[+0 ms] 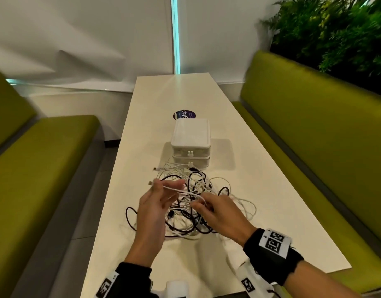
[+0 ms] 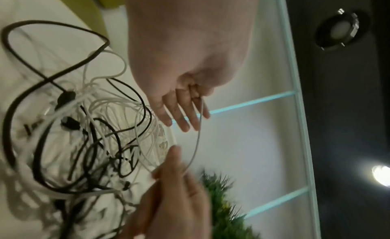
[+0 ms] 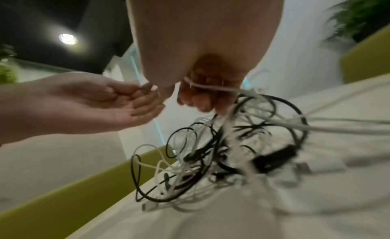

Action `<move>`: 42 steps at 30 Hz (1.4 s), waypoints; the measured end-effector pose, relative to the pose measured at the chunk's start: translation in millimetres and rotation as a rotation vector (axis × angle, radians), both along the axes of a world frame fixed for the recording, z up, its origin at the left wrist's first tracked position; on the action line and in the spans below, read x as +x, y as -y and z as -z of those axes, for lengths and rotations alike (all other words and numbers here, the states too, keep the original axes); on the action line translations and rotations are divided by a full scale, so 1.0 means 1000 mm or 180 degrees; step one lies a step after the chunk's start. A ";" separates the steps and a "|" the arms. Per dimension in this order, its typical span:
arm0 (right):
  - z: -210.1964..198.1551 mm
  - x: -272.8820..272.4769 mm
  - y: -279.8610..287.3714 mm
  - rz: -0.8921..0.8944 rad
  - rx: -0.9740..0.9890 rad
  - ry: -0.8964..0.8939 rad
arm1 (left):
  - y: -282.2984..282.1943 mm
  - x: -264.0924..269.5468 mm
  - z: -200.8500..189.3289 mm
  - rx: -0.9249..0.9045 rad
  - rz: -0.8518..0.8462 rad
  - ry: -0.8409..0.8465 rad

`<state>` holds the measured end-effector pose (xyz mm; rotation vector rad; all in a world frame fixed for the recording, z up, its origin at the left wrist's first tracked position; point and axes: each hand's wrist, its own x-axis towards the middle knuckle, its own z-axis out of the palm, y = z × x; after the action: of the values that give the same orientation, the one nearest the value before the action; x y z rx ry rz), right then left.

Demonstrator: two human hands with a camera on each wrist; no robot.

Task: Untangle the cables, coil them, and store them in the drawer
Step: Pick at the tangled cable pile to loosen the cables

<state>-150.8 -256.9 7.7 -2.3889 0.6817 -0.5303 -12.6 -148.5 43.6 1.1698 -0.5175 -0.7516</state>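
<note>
A tangle of black and white cables (image 1: pixel 185 222) lies on the white table (image 1: pixel 174 97), just in front of a small white two-drawer box (image 1: pixel 191 136) whose drawers are both closed. Above the left side of the pile, my left hand (image 1: pixel 157 203) pinches one white cable (image 1: pixel 176 190) near its plug, the other fingers stretched out. My right hand (image 1: pixel 215 211) grips the same white cable (image 3: pixel 211 87) a short way along, fingers curled round it. The left wrist view shows this cable (image 2: pixel 197 142) arching from my left hand (image 2: pixel 185 109) to my right hand (image 2: pixel 175 184), beside the tangle (image 2: pixel 94 134).
A round dark sticker (image 1: pixel 184 115) lies on the table behind the box. Green upholstered benches (image 1: pixel 45 168) (image 1: pixel 314 136) run along both long sides. A leafy plant (image 1: pixel 336 29) stands behind the right bench. White walls close off the far end.
</note>
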 end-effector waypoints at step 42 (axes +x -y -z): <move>0.000 0.009 -0.001 -0.0327 -0.0732 -0.0864 | -0.043 0.046 0.001 0.0670 -0.1001 0.1973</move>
<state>-141.6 -255.6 7.9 -2.7272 0.6364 -0.2538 33.7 -105.3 42.1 1.6445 -0.7524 -0.1598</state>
